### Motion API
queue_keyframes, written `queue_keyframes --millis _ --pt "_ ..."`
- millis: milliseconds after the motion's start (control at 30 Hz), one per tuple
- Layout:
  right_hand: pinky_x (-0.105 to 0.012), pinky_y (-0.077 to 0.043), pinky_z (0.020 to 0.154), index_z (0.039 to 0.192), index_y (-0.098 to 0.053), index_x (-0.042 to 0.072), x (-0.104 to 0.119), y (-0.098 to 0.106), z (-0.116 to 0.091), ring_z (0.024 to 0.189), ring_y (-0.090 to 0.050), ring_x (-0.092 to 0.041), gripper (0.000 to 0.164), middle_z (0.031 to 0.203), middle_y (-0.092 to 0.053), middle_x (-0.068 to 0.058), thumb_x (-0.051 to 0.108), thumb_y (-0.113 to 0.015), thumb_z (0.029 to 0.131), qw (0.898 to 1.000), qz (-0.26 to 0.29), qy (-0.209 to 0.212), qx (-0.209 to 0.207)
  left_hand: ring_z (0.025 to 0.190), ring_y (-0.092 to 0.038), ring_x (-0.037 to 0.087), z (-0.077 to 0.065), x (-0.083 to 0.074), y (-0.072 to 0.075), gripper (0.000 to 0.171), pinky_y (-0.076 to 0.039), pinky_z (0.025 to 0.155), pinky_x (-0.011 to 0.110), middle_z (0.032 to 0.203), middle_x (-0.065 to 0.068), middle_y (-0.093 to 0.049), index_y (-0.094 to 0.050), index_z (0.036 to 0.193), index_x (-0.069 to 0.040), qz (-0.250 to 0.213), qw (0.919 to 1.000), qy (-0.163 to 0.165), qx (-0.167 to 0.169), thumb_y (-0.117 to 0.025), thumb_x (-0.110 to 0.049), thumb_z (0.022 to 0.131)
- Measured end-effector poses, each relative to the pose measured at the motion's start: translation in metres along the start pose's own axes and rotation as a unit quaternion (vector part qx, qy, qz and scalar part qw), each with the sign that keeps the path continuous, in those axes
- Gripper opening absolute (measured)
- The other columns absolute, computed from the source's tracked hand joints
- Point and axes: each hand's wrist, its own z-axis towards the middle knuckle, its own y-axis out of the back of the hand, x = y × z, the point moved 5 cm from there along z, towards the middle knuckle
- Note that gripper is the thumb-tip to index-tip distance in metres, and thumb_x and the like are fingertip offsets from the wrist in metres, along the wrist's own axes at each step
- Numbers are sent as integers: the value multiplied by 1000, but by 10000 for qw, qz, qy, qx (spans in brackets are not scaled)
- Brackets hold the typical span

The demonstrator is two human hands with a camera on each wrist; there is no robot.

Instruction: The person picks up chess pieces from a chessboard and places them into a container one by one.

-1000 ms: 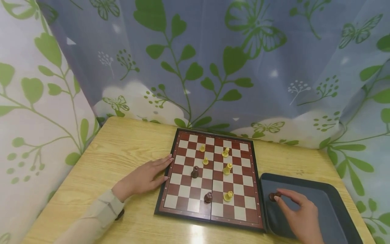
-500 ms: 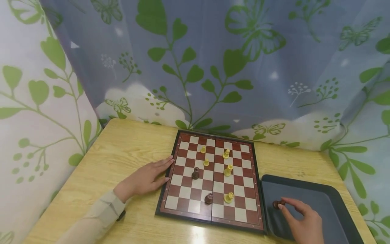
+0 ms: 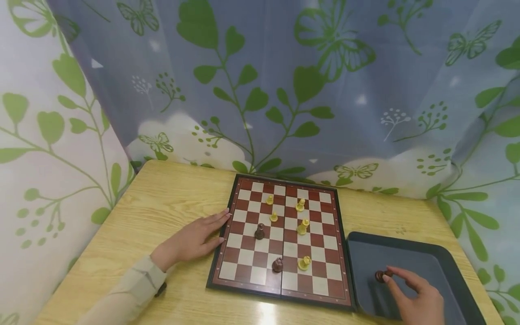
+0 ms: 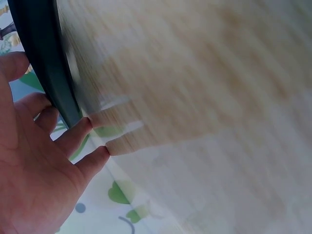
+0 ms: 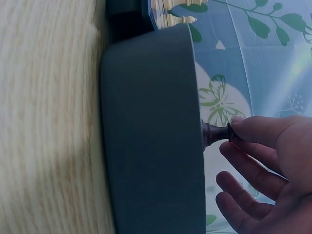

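My right hand (image 3: 418,293) pinches a dark brown chess piece (image 3: 383,276) between thumb and fingers, above the floor of the dark tray (image 3: 440,255). In the right wrist view the tray's wall hides the far end of that chess piece (image 5: 214,134), so I cannot tell whether it touches the tray. Along the left edge of the chessboard (image 3: 243,282), my left hand (image 3: 191,239) lies with fingers extended and tips against the frame. Two dark pieces stand on the board, one a little left of the middle (image 3: 260,231) and one near the front (image 3: 277,265).
Several yellow chess pieces stand on the board, among them one at front right (image 3: 304,262) and a small one (image 3: 270,199) towards the back. The tray sits close against the board's right side. A patterned curtain (image 3: 268,90) hangs behind the wooden table (image 3: 174,194).
My right hand has moved to the right and nearer to me over the tray, still pinching the dark chess piece. My left hand and the pieces on the board stay put.
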Motion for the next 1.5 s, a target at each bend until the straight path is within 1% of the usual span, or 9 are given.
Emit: queue_keyframes --millis 267,467,567,800,933,1067,1200,1333,1500 --pt "-43 -59 79 107 -80 9 -12 7 4 89 -70 -31 20 103 -78 -15 14 -81 87 9996 -4 -264 -88 148 -36 37 1 0 -1 64 -33 118 59 167 11 -26 -31 159 -6 68 9999 -44 -73 -48 -39 107" --pt "-5 -44 66 104 -81 9 -23 12 6 74 -66 -3 20 103 -78 -16 14 -83 84 9993 -82 -323 -172 148 -36 38 1 -1 -2 64 -33 118 59 167 11 -26 -31 159 -6 49 10000 -16 -37 -48 -38 107" --pt "-1 -38 60 103 -81 8 -27 14 7 70 -64 -1 20 102 -78 -16 15 -83 84 9992 -171 -307 -188 148 -36 38 1 -2 -2 64 -33 119 59 167 11 -26 -31 159 -6 23 10000 -5 -11 -48 -38 107" --pt "-36 -60 73 101 -81 8 -29 13 9 76 -68 -14 20 99 -78 -15 15 -84 83 9988 -103 -408 -239 148 -37 38 3 -1 -3 64 -33 118 60 167 10 -25 -30 160 -7 69 10000 -8 -38 -47 -40 107" --pt "-54 -57 85 106 -79 5 -28 11 11 87 -69 -32 21 103 -77 -18 14 -81 87 9990 -10 -447 -79 147 -38 38 1 -1 -2 64 -34 118 59 167 11 -26 -32 159 -5 96 9999 -47 -92 -49 -39 107" --pt "-55 -56 87 110 -77 4 -28 10 12 94 -66 -42 22 106 -75 -20 14 -79 90 9986 20 -526 -13 147 -39 39 -1 0 -2 64 -35 117 60 166 11 -27 -33 158 -4 86 9998 -83 -175 -50 -37 106" --pt "-53 -56 85 109 -78 6 -36 11 12 77 -65 -9 22 102 -77 -15 17 -79 90 9975 18 -698 -74 148 -37 38 -1 0 -4 64 -34 117 60 167 10 -27 -33 159 -5 35 9999 -64 -140 -49 -38 107" --pt "-53 -57 83 109 -79 5 -46 12 12 67 -41 22 24 102 -77 -16 20 -79 90 9955 -6 -947 -34 149 -36 37 0 0 -4 64 -32 118 61 167 9 -25 -31 160 -7 -22 10000 12 -65 -48 -40 107" --pt "-60 -55 84 109 -77 -2 -50 11 12 68 -44 15 25 107 -74 -26 12 -79 89 9940 127 -1088 -30 148 -36 38 -1 2 -2 64 -31 119 61 167 9 -24 -31 160 -7 -29 10000 35 -59 -47 -40 107"
